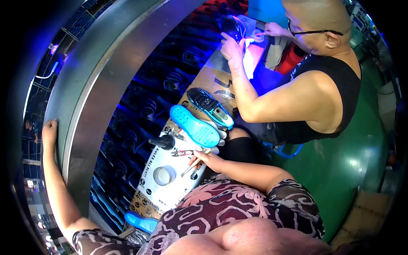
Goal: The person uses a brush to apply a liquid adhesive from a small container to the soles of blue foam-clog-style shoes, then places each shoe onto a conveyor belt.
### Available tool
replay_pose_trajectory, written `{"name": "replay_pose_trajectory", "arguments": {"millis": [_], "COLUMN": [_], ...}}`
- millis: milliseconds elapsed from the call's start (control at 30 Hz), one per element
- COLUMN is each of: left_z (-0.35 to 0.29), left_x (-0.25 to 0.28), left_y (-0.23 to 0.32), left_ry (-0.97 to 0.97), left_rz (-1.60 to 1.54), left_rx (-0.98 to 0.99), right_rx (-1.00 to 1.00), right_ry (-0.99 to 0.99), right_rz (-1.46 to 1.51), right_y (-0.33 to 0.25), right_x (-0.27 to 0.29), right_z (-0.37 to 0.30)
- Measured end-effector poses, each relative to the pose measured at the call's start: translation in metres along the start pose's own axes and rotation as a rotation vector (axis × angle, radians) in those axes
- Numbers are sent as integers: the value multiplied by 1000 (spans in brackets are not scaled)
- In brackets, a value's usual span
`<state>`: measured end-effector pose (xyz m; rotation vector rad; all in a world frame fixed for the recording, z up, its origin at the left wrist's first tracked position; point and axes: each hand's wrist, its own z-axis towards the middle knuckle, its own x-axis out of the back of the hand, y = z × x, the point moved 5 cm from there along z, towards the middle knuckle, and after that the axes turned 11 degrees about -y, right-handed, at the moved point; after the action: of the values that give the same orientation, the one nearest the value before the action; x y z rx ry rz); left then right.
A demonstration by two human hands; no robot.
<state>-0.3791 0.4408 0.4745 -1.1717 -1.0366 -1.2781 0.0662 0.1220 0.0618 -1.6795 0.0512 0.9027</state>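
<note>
My right hand [206, 160] is closed round a thin brush [187, 169] with a pale handle, its tip slanting down over a white sheet [155, 187]. Next to the tip stands a small round cup [164, 175] of pale contents. A blue sole [194, 126] with holes lies beyond this hand. Beside the sole rests a black and blue sneaker [208, 106]. At the far left my left hand [50, 126] lies at the edge of a grey conveyor belt [78, 91], fingers curled; whether they hold anything is hidden.
A black cone-shaped thing [162, 142] stands by the cup. Another blue sole [141, 222] lies near me. Dark shoe parts [157, 80] crowd beside the conveyor. A co-worker [306, 85] at the right handles a dark shoe [233, 27] under blue light.
</note>
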Motion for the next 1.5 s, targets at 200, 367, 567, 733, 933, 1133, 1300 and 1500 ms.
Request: {"name": "replay_pose_trajectory", "arguments": {"millis": [200,367,567,733,933,1133,1300,1500], "left_z": [-17,-64,-105,-116,-119,-122,-126,-129], "left_x": [25,53,46,38,30,25,26,26], "left_y": [8,46,124,141,154,161,164,170], "left_ry": [26,-106,-163,-191,-221,-228,-222,-220], "left_rz": [-119,-249,-200,-181,-181,-177,-180,-183], "left_rx": [-217,-247,-375,-384,-391,-402,-414,-429], "right_rx": [-55,-104,-97,-140,-150,-124,-99,-115], "right_ry": [-54,-114,-188,-232,-260,-265,-234,-246], "right_rz": [75,6,52,162,160,140,137,126], "right_y": [-4,-21,-43,-39,-43,-43,-42,-39], "right_x": [-16,-31,-38,-33,-30,-30,-30,-28], "right_z": [-3,-15,-29,-31,-33,-31,-31,-31]}}
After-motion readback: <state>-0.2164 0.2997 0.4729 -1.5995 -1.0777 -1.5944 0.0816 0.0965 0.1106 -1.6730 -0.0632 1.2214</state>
